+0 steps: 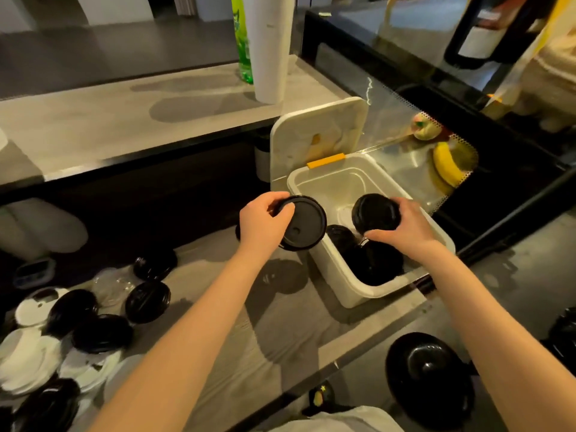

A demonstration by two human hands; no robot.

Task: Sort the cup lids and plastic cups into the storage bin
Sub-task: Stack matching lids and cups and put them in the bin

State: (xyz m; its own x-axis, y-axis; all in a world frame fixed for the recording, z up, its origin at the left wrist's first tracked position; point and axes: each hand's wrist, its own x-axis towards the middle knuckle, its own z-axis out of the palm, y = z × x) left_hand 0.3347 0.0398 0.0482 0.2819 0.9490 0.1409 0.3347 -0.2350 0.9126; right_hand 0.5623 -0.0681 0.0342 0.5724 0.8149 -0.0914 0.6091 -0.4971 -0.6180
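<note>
A white storage bin stands on the grey counter with its hinged lid up. Black cup lids lie in its near end. My left hand grips a flat black lid just left of the bin's rim. Over the bin's inside, my right hand holds a second black lid. A pile of black lids and white lids lies at the lower left, with clear plastic cups among them.
A tall white cup stack and a green bottle stand on the raised shelf behind. A glass display case with a banana is right of the bin. A black stool sits below the counter edge.
</note>
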